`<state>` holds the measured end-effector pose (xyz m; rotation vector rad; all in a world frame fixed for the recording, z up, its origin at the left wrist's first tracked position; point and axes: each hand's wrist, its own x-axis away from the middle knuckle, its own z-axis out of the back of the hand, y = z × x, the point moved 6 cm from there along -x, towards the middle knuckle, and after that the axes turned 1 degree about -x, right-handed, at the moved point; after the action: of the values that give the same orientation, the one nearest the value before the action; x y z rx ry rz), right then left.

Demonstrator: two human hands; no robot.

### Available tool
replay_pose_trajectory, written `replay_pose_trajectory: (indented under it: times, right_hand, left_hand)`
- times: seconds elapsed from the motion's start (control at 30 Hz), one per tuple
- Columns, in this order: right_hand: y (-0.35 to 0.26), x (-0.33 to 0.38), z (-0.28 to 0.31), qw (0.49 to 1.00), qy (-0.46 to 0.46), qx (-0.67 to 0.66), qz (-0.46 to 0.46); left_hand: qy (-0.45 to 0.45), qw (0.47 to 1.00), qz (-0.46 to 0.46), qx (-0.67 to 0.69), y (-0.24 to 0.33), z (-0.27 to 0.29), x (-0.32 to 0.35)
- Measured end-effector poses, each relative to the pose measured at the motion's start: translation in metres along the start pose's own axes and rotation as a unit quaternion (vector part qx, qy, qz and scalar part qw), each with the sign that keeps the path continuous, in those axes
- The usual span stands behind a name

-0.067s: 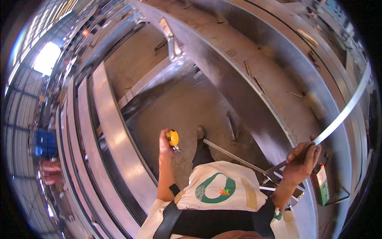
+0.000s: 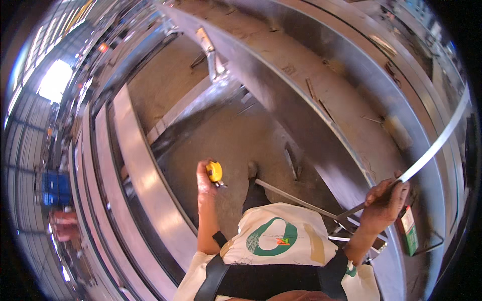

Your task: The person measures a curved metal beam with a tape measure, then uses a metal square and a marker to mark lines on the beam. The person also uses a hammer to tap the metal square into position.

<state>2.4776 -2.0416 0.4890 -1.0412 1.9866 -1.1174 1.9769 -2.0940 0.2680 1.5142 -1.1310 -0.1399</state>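
My left hand (image 2: pixel 203 179) is wrapped round a yellow tape measure (image 2: pixel 215 171), held above the floor left of my dark-clad leg. On the right, the fingers of my right hand (image 2: pixel 382 204) close round a long, flat metal bar (image 2: pixel 442 140), whose bright length runs up and away to the far right. A darker metal piece comes out of the same hand toward my shirt; whether it belongs to the bar, I cannot tell. Close to my right hand stands the edge of a large steel beam (image 2: pixel 296 120). A green-and-white box (image 2: pixel 409 232) sits just beyond that hand.
Several long steel members (image 2: pixel 145 170) lie side by side on my left. A thin metal rod (image 2: pixel 293 198) slants from near my foot toward my right side. A clamp-like metal fitting (image 2: pixel 208 47) sits on the beam's far part. Further left is a blue container (image 2: pixel 55 188).
My left hand and the tape measure have shifted slightly left and up. My right hand has moved a little to the right, still round the bar.
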Motion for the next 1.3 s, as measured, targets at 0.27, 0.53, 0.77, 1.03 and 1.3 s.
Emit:
replay_pose_trajectory:
  times: [0.27,0.53,0.77,1.03,1.3]
  right_hand:
    - [-0.024,-0.029,-0.065,0.989,0.087,-0.080,0.083]
    - [0.033,-0.061,-0.161,0.966,0.184,-0.161,0.083]
    - [0.082,-0.111,-0.199,0.962,0.173,-0.204,0.054]
    - [0.093,-0.147,-0.204,0.961,0.156,-0.196,0.117]
    - [0.083,-0.187,-0.257,0.979,0.088,-0.091,0.163]
  left_hand:
    - [-0.222,0.892,-0.299,-0.256,0.223,-0.253,-0.119]
    - [-0.447,0.531,-0.445,-0.565,0.209,-0.478,-0.207]
    - [-0.535,0.109,-0.402,-0.735,0.062,-0.567,-0.280]
    - [-0.554,0.035,-0.339,-0.759,0.001,-0.563,-0.295]
    - [-0.590,0.025,-0.369,-0.718,0.005,-0.563,-0.325]
